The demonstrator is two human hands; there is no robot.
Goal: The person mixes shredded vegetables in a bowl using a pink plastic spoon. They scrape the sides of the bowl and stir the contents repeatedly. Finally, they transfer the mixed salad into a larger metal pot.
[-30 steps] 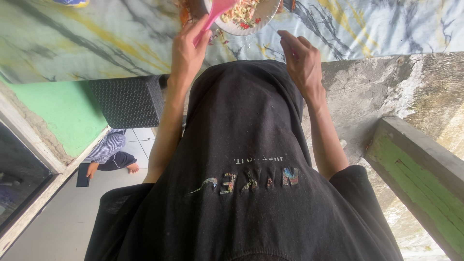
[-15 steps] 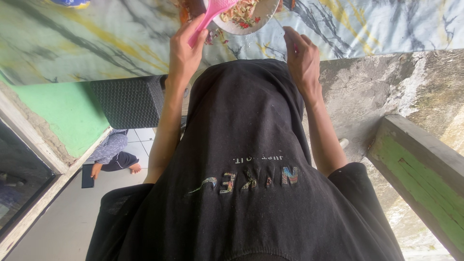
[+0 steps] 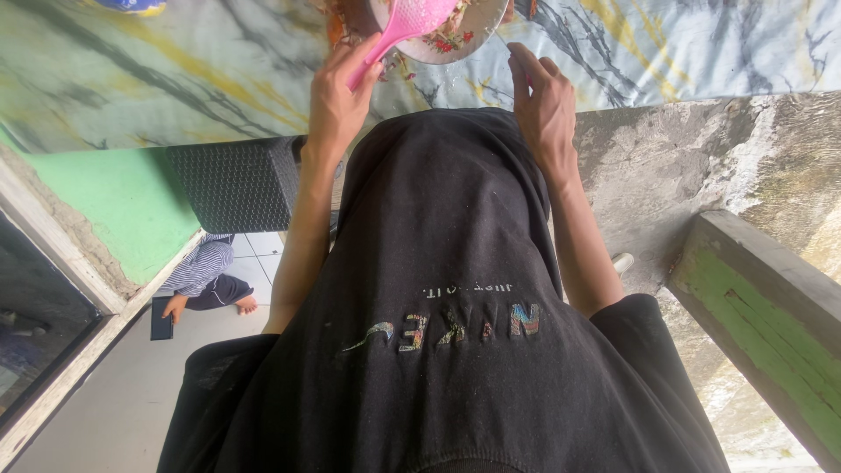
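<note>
My left hand [image 3: 340,98] is shut on the handle of a pink plastic rice paddle [image 3: 412,22]. The paddle's blade lies in a round bowl [image 3: 480,42] of mixed food with red and green bits, at the top edge of the view. My right hand [image 3: 545,105] is raised beside the bowl, its fingertips together at the bowl's right rim. Whether it grips the rim or a thin utensil there is unclear. The bowl rests on a marbled yellow, grey and blue covering [image 3: 175,79]. My black shirt [image 3: 447,333] fills the lower middle.
A dark woven panel [image 3: 232,184] sits below the covering at left, with a green wall [image 3: 105,206] beside it. A person in a striped top [image 3: 203,271] crouches on the tiled floor at lower left. A worn green wooden beam [image 3: 762,307] and rough concrete [image 3: 674,166] are at right.
The pink paddle has come down into the bowl with my left hand. My right hand has moved in from a little way off to the bowl's right rim.
</note>
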